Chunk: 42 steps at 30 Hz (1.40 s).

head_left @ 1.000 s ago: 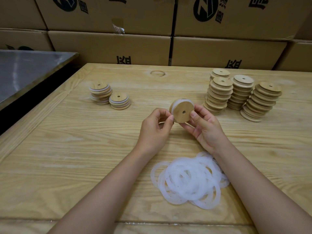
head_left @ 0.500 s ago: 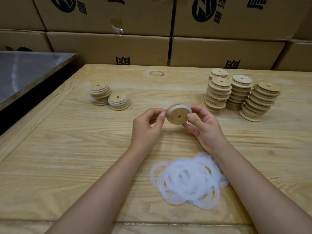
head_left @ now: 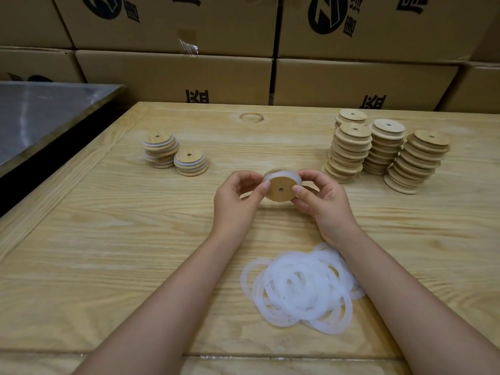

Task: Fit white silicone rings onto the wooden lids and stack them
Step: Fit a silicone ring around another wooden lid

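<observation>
here, above the middle of the wooden table (head_left: 81,239), both hands hold one wooden lid (head_left: 280,189) tilted toward the camera, its small centre hole showing. the left hand (head_left: 235,204) pinches the lid's left edge with curled fingers and thumb, and the right hand (head_left: 324,204) grips the right edge the same way. a white silicone ring (head_left: 281,175) sits around the lid's far rim. a loose pile of rings (head_left: 300,288) lies on the table nearer the person, just under the right forearm. two short stacks of ringed lids (head_left: 173,155) stand to the left, taller stacks of bare lids (head_left: 384,152) to the right. cardboard boxes (head_left: 176,77) line the back.
</observation>
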{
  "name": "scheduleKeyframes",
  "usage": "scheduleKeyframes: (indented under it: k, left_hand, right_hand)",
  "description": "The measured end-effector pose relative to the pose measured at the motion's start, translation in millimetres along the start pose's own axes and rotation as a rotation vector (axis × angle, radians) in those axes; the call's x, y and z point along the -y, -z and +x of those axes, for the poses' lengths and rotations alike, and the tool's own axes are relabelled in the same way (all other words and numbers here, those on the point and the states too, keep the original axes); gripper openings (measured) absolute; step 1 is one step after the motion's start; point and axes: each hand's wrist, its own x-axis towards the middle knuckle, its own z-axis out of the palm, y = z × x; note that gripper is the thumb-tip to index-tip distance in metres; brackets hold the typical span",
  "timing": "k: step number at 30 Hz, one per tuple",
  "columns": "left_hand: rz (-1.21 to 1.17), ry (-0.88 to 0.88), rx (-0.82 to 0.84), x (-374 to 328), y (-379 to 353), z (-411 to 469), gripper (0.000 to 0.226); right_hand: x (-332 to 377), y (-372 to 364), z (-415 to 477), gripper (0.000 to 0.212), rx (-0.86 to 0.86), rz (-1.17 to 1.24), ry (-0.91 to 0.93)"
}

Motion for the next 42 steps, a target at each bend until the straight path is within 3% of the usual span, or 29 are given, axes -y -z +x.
scheduleKeyframes:
  k: [12, 21, 27, 32, 42]
  left_hand:
    - [0.037, -0.024, -0.008, -1, 2, 0, 0.013]
    - [-0.027, -0.002, 0.013, -2, 3, 0, 0.012]
    - [0.087, -0.095, 0.063, 0, 5, 1, 0.019]
    - [0.265, -0.278, 0.139, 1, 9, 2, 0.024]
    - [0.325, -0.243, 0.14, 4, 7, 4, 0.027]
  right_hand:
    - [-1, -1, 0, 0.027, 0.017, -0.074, 0.035]
    - [-1, -5, -4, 0.031, 0.026, -0.297, 0.138]
    - [-1, -6, -4, 0.035, 0.032, -0.369, 0.192]
    - [-2, -7, -3, 0.038, 0.024, -0.425, 0.228]
    - [-2, -12, -8, 0.017, 0.003, -0.653, 0.342]
